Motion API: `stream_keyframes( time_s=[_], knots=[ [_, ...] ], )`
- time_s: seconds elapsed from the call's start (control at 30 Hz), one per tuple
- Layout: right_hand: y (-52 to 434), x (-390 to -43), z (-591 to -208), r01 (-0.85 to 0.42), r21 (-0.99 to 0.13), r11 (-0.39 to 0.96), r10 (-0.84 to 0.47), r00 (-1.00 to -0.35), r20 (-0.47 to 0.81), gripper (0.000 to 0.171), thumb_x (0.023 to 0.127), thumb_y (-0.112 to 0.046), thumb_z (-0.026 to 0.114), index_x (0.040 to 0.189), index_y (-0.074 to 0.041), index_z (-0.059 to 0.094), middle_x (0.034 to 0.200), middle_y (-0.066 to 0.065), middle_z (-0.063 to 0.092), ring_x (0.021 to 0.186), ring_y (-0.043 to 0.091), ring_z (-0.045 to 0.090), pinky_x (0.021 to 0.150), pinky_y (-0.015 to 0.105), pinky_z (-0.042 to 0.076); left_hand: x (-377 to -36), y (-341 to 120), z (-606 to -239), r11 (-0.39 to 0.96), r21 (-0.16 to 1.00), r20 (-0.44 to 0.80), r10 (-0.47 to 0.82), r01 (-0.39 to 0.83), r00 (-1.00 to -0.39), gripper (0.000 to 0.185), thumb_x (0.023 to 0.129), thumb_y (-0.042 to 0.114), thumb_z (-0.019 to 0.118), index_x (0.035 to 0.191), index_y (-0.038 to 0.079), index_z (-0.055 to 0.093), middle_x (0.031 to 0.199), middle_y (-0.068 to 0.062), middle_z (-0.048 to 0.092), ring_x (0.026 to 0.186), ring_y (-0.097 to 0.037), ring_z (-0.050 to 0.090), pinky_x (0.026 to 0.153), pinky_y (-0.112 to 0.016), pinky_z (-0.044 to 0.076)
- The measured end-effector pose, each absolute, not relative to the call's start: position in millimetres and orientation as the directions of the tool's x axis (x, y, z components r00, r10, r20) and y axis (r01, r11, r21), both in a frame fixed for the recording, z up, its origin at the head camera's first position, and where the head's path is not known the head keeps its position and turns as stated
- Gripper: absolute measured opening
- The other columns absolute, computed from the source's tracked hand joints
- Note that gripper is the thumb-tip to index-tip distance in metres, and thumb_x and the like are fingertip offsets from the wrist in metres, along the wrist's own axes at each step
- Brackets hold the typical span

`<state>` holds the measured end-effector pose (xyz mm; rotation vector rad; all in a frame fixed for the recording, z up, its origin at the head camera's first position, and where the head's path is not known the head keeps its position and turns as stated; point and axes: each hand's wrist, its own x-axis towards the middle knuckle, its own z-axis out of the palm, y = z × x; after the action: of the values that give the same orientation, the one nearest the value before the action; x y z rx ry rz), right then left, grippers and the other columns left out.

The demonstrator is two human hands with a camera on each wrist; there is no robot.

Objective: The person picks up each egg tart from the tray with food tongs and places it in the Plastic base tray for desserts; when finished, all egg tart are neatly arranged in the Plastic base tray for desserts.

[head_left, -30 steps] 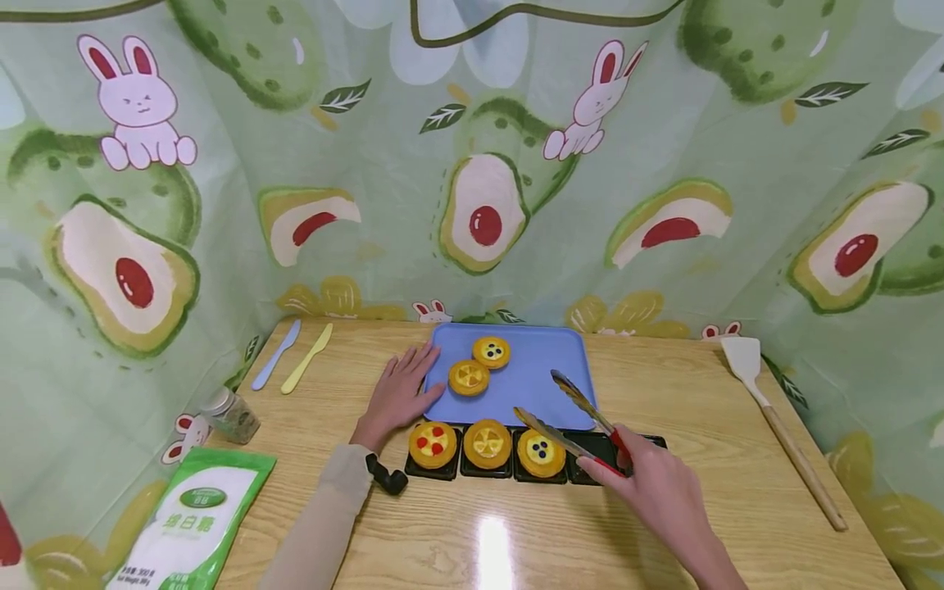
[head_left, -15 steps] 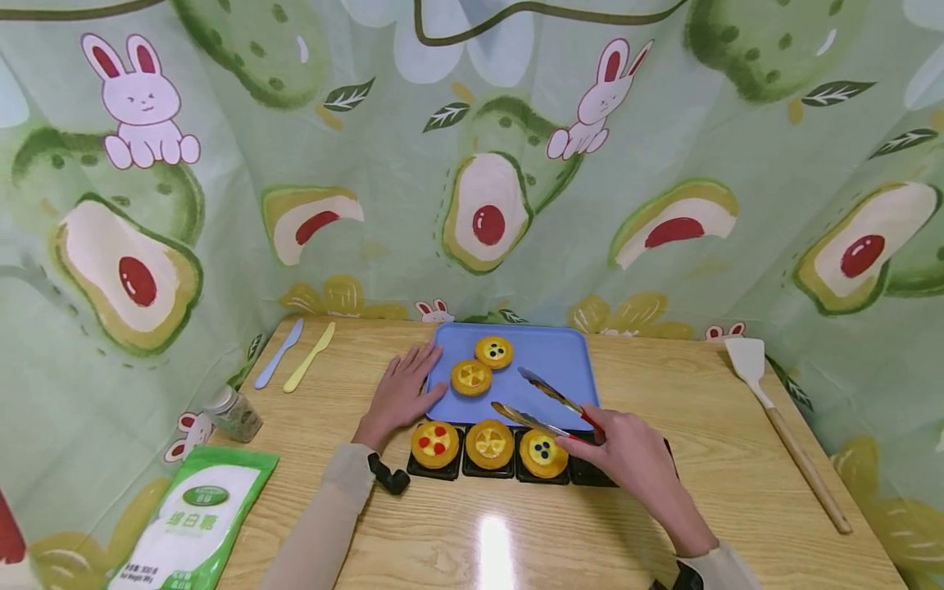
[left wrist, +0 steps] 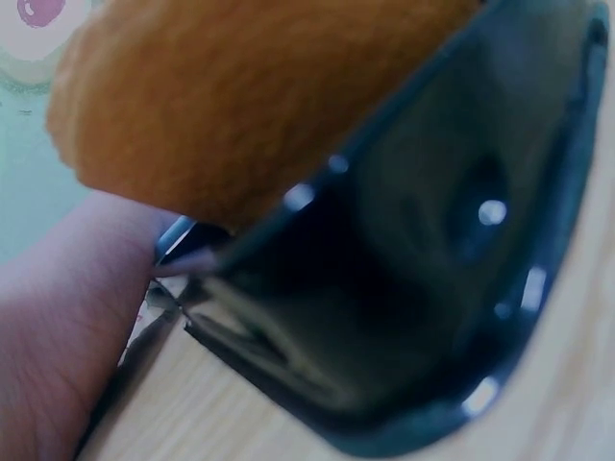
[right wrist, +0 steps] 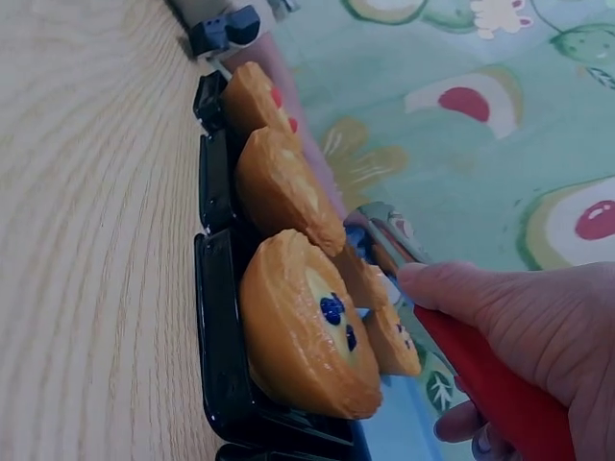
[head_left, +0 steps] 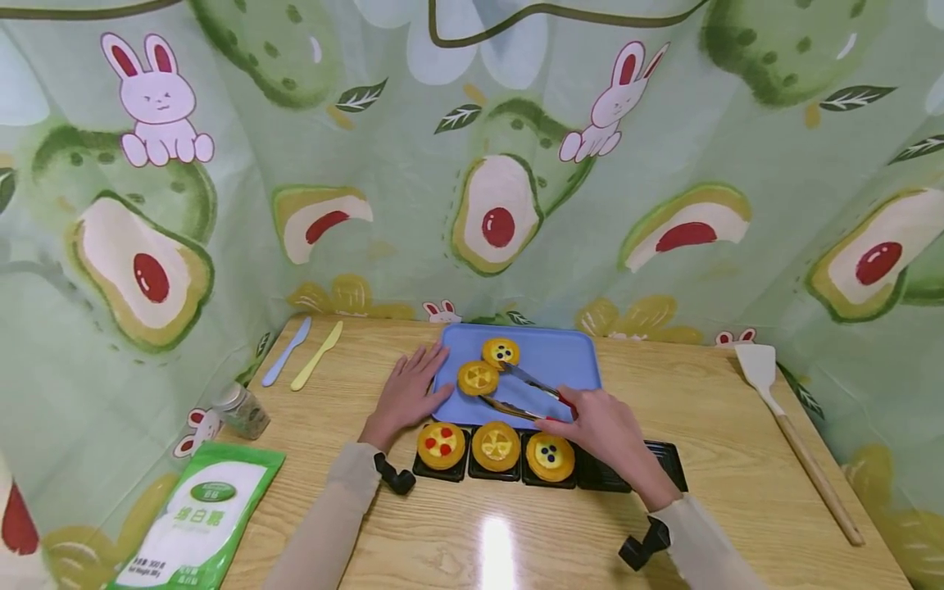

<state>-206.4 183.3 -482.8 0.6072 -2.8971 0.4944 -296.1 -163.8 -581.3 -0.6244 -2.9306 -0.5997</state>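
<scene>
My right hand (head_left: pixel 601 430) grips the red-handled tongs (head_left: pixel 547 419) over the blue tray (head_left: pixel 564 352). The spread tips of the tongs stand on either side of the right part of an egg tart with yellow wedge pieces (head_left: pixel 478 378); whether they touch it I cannot tell. Behind it on the tray lies a tart with blue berries (head_left: pixel 501 352). My left hand (head_left: pixel 409 389) rests with straight fingers at the tray's left edge. In front, black holders bear a red-dotted tart (head_left: pixel 441 447), a wedge-topped tart (head_left: pixel 496 447) and a blueberry tart (head_left: pixel 550 458).
Further black holders (head_left: pixel 667 463) extend right, partly under my right arm. At left are a blue knife (head_left: pixel 286 352), a yellow knife (head_left: pixel 317 356), a glass jar (head_left: pixel 242 411) and a green-white bag (head_left: pixel 197 516). A white spatula (head_left: pixel 792 438) lies at right.
The tongs have moved left and away from me, from above the front of the tray to the wedge-topped tart. My right hand went with them; my left hand has stayed at the tray.
</scene>
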Motion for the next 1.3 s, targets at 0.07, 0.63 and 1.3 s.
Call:
stream_keyframes(
  time_s=[0.07, 0.63, 1.3],
  knots=[
    [182, -209, -484, -0.417, -0.289, 0.861, -0.373, -0.907, 0.197, 0.055, 0.087, -0.059, 0.078, 0.078, -0.011, 0.053, 0.06, -0.008, 0.022, 0.048, 0.008, 0.024, 0.047, 0.026, 0.015, -297, -163, -583, 0.844, 0.351, 0.155, 0.375, 0.406, -0.914, 0.077, 0.104, 0.064, 0.04, 0.168, 0.025, 0.023, 0.175, 0.002, 0.016, 0.161, -0.032, 0.014, 0.127, -0.059, 0.01],
    [169, -229, -486, -0.432, -0.296, 0.852, -0.407, -0.902, 0.145, 0.057, 0.089, -0.061, 0.076, 0.077, -0.011, 0.052, 0.061, -0.007, 0.022, 0.048, 0.009, 0.024, 0.048, 0.028, 0.015, -299, -163, -585, 0.851, 0.344, 0.141, 0.37, 0.396, -0.918, 0.077, 0.104, 0.066, 0.038, 0.169, 0.03, 0.018, 0.175, 0.006, 0.012, 0.162, -0.029, 0.011, 0.128, -0.057, 0.009],
    [160, -245, -489, -0.461, -0.281, 0.842, -0.45, -0.887, 0.107, 0.058, 0.088, -0.058, 0.078, 0.073, -0.014, 0.043, 0.063, -0.007, 0.019, 0.052, 0.01, 0.019, 0.052, 0.029, 0.014, -298, -164, -584, 0.845, 0.355, 0.15, 0.37, 0.4, -0.917, 0.076, 0.104, 0.064, 0.04, 0.169, 0.028, 0.021, 0.175, 0.005, 0.014, 0.161, -0.03, 0.013, 0.127, -0.058, 0.011]
  ],
)
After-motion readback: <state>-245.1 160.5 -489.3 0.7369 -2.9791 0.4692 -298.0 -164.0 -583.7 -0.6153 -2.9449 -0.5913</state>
